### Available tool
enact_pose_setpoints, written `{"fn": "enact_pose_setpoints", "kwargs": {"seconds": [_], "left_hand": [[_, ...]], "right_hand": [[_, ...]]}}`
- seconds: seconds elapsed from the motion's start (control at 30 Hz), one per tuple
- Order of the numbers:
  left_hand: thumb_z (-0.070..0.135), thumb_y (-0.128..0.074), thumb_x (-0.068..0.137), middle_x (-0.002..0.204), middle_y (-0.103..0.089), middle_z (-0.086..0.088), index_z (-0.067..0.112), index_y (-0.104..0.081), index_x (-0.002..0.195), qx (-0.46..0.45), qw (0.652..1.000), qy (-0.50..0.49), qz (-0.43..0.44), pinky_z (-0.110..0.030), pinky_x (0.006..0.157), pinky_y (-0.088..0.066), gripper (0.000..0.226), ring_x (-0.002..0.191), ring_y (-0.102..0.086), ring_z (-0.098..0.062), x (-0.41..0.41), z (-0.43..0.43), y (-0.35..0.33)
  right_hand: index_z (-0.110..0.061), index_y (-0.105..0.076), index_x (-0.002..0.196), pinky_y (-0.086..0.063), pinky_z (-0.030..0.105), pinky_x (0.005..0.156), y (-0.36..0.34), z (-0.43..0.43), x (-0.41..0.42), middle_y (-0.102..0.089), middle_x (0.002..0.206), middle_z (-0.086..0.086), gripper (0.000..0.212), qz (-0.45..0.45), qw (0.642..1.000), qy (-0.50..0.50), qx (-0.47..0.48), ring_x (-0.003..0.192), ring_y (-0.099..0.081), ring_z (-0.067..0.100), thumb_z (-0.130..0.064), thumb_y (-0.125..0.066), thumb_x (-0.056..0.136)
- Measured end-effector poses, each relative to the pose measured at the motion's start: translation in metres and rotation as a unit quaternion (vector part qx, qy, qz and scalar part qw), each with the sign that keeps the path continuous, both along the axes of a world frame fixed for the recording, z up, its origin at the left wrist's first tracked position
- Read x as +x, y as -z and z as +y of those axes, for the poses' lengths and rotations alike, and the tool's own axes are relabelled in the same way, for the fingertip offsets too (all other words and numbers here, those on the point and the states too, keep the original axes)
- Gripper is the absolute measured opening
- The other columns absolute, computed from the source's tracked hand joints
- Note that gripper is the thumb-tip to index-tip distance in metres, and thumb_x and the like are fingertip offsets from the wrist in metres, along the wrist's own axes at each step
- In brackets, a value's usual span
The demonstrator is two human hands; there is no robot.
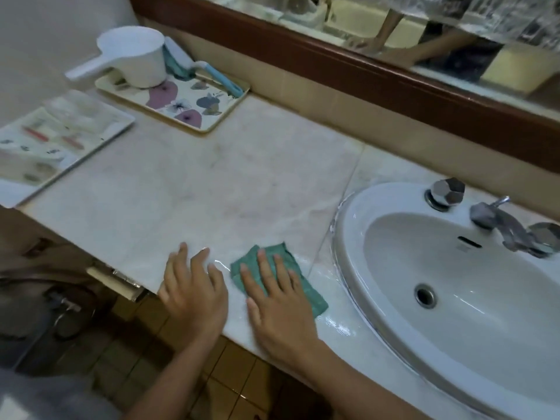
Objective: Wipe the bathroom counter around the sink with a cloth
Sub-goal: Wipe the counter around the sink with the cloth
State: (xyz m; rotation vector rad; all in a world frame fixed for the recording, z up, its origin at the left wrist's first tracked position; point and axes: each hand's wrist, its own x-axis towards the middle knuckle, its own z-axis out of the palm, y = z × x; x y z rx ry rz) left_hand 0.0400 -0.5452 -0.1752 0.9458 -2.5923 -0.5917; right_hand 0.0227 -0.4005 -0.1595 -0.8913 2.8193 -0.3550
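A small green cloth (312, 294) lies flat on the pale marble counter (212, 189), near its front edge and just left of the white oval sink (357, 219). My right hand (278, 304) presses on the cloth with straight, spread fingers and covers its middle. My left hand (194, 289) lies flat on the bare counter right beside it, fingers straight. The counter shines wet between the cloth and the sink rim.
A flowered tray (212, 116) at the back left carries a white dipper (136, 56) and a blue-handled tool (218, 77). Another tray (100, 140) with small items sits at the far left. Chrome taps (497, 219) stand behind the basin. A wood-framed mirror (363, 65) runs along the wall.
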Motion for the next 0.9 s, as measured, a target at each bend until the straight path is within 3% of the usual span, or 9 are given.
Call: {"fn": "enact_pose_setpoints", "kwargs": {"seconds": [0.1,0.2,0.3,0.43,0.53,0.63,0.77,0.83,0.9], "left_hand": [[0.013,-0.057,0.092,0.148,-0.045,-0.008,0.019,-0.063,0.120,-0.003,1.000,-0.009,0.014,-0.053,0.101,-0.033,0.030,0.139,-0.035,-0.031,-0.001,0.000,0.001],[0.017,-0.049,0.092,0.148,-0.046,-0.007,0.021,-0.063,0.120,-0.011,1.000,-0.014,0.017,-0.051,0.100,-0.034,0.032,0.139,-0.036,-0.030,-0.002,0.001,0.002],[0.015,-0.056,0.090,0.149,-0.044,-0.005,0.023,-0.063,0.121,-0.013,1.000,-0.016,0.013,-0.049,0.100,-0.033,0.033,0.140,-0.035,-0.028,-0.002,0.001,0.004],[0.020,-0.055,0.088,0.149,-0.045,-0.004,0.025,-0.064,0.120,-0.026,0.999,-0.019,0.008,-0.047,0.100,-0.032,0.034,0.139,-0.037,-0.027,-0.003,-0.001,0.009],[0.022,-0.054,0.085,0.147,-0.047,-0.003,0.025,-0.064,0.119,-0.039,0.999,-0.024,0.027,-0.042,0.102,-0.029,0.035,0.137,-0.039,-0.027,-0.003,0.000,0.010],[0.021,-0.052,0.088,0.147,-0.046,-0.002,0.023,-0.059,0.122,-0.029,0.998,-0.023,0.058,-0.040,0.103,-0.031,0.034,0.136,-0.040,-0.024,-0.004,-0.003,0.009],[0.021,-0.042,0.090,0.148,-0.041,0.002,0.020,-0.057,0.121,0.067,0.987,-0.066,0.134,-0.036,0.105,-0.027,0.035,0.137,-0.036,-0.021,0.000,-0.002,-0.002],[0.026,-0.040,0.087,0.151,-0.036,0.005,0.025,-0.058,0.122,0.099,0.982,-0.112,0.112,-0.039,0.105,-0.023,0.039,0.139,-0.028,-0.020,0.004,-0.016,-0.006],[0.031,-0.038,0.088,0.157,-0.026,0.007,0.029,-0.053,0.131,0.100,0.986,-0.126,0.040,-0.048,0.108,-0.019,0.045,0.145,-0.017,-0.018,0.011,-0.041,-0.004]], "right_hand": [[-0.040,-0.011,0.151,-0.007,0.044,0.119,0.006,0.044,-0.020,0.001,0.162,-0.004,0.055,0.022,0.996,-0.080,0.032,0.149,0.001,0.024,-0.043,-0.024,0.098],[-0.037,-0.013,0.152,-0.005,0.041,0.118,0.006,0.044,-0.078,0.000,0.161,-0.001,0.055,0.022,0.998,0.048,0.031,0.148,-0.004,0.026,-0.041,-0.021,0.098],[-0.035,-0.005,0.152,-0.002,0.041,0.119,0.005,0.007,-0.147,0.005,0.162,0.002,0.055,0.022,0.987,0.155,0.033,0.148,-0.002,0.028,-0.041,-0.018,0.099],[-0.033,-0.003,0.153,-0.003,0.046,0.119,0.003,-0.039,-0.226,0.008,0.162,0.003,0.055,-0.005,0.981,0.187,0.042,0.147,-0.001,0.034,-0.040,-0.019,0.101],[-0.032,-0.003,0.153,-0.001,0.046,0.119,0.000,-0.084,-0.237,0.010,0.161,0.003,0.054,-0.012,0.992,0.116,0.041,0.148,0.002,0.032,-0.039,-0.018,0.101],[-0.033,-0.004,0.153,0.001,0.042,0.120,0.001,-0.109,-0.193,0.012,0.161,-0.002,0.055,-0.009,1.000,-0.009,0.024,0.148,0.007,0.027,-0.038,-0.020,0.101],[-0.040,-0.005,0.152,-0.002,0.042,0.118,-0.003,-0.056,-0.098,0.008,0.161,-0.007,0.056,-0.008,0.980,-0.197,0.029,0.148,0.007,0.022,-0.040,-0.021,0.098],[-0.041,-0.010,0.151,-0.008,0.040,0.116,-0.004,-0.014,-0.090,-0.002,0.162,-0.006,0.055,0.017,0.966,-0.256,0.041,0.149,-0.001,0.021,-0.041,-0.025,0.098],[-0.043,-0.014,0.150,-0.012,0.040,0.116,-0.003,0.006,-0.118,-0.006,0.162,-0.006,0.053,0.031,0.970,-0.235,0.054,0.149,-0.005,0.019,-0.043,-0.024,0.098]]}}
